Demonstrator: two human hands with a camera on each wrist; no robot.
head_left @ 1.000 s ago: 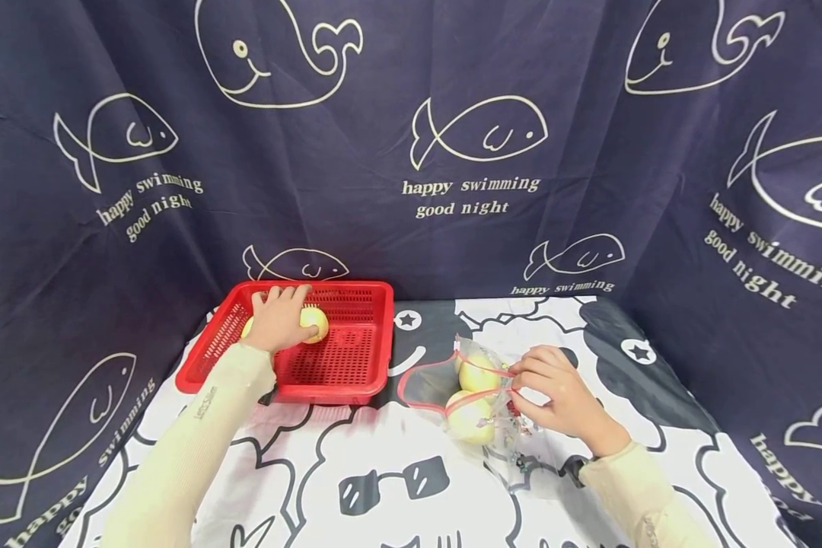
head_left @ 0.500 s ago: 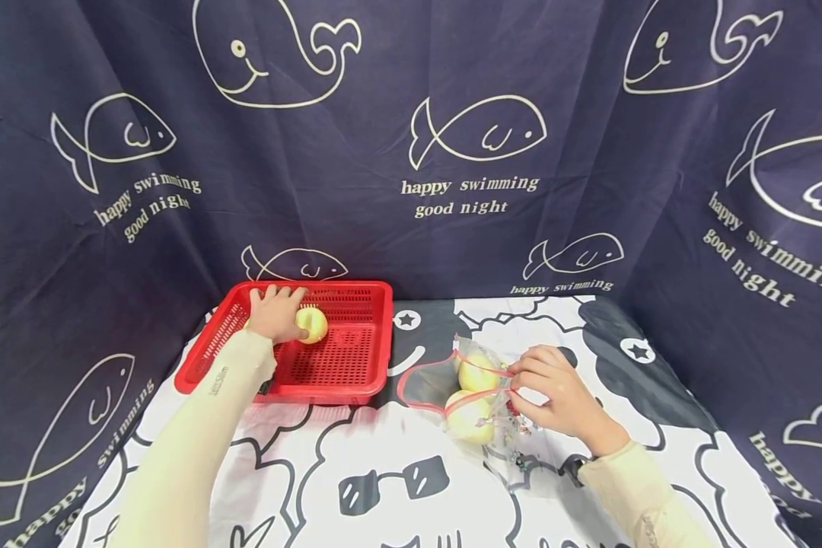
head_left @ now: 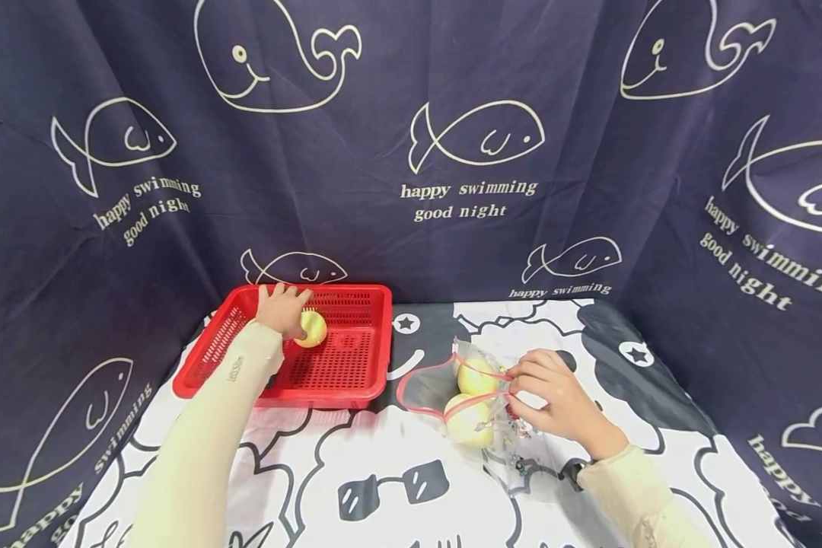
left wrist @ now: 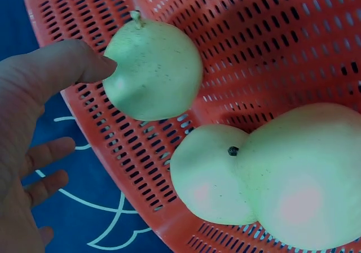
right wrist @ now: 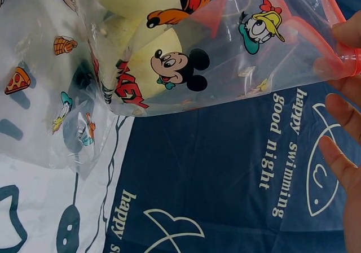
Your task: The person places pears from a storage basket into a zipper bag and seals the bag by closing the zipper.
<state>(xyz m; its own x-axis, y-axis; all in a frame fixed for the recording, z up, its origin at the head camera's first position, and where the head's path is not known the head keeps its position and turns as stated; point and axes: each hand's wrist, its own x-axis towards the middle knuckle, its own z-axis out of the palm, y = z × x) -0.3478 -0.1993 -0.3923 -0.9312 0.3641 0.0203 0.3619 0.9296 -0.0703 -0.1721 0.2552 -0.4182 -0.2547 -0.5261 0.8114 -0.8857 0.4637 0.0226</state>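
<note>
a round yellow-green fruit [left wrist: 158,72] sits in the red basket [head_left: 386,335]; my left hand [head_left: 283,310], fingers loosely apart, has its thumb against it. my right hand [head_left: 553,394] pinches the clear pink-edged bag [right wrist: 220,92] holding more fruits [head_left: 478,379] on the patterned cloth [head_left: 383,449].

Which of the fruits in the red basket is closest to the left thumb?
The fruit with the protruding stalk, upper left in the left wrist view; the thumb of the left hand overlaps its edge. The other two fruits sit lower right.
</note>
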